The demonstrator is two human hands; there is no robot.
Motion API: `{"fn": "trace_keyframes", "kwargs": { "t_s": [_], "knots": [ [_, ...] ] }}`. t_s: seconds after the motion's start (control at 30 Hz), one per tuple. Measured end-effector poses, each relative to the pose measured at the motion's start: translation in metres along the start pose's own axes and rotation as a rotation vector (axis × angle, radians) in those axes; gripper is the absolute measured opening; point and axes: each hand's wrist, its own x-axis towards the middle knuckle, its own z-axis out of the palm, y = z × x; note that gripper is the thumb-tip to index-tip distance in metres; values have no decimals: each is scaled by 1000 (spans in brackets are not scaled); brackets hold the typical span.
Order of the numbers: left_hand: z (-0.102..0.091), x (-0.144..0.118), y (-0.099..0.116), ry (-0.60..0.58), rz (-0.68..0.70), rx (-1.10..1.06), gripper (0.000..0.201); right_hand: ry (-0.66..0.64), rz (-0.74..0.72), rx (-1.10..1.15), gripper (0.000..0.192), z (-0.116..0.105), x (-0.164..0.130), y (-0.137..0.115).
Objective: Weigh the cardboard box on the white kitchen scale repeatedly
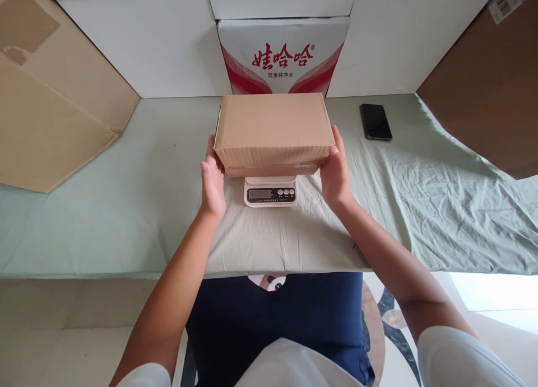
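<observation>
A closed brown cardboard box (275, 121) sits over a small white kitchen scale (270, 199), covering most of it. Only the scale's front shows, with its display and several buttons; I can make out no digits. My left hand (213, 182) is against the box's left side, the thumb apart from the fingers. On the opposite side my right hand (335, 171) grips the lower right edge, thumb at the front corner. Between them they hold the box; whether its weight rests on the scale cannot be told.
Behind the box stands a white and red printed carton (283, 45) against white panels. A black phone (375, 122) lies at the back right. Large cardboard pieces stand at the left (63, 90) and right (483, 90). Pale green cloth (168, 230) covers the table.
</observation>
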Motion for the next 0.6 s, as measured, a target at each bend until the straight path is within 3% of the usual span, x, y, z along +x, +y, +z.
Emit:
{"fn": "trace_keyframes", "kwargs": {
  "t_s": [0.27,0.6],
  "knots": [
    [-14,7,-10,38,-19,26,75,49,23,-13,69,-12,3,9],
    [-13,7,-11,68,-50,-46,71,72,23,-60,61,-1,-3,17]
  ]
}}
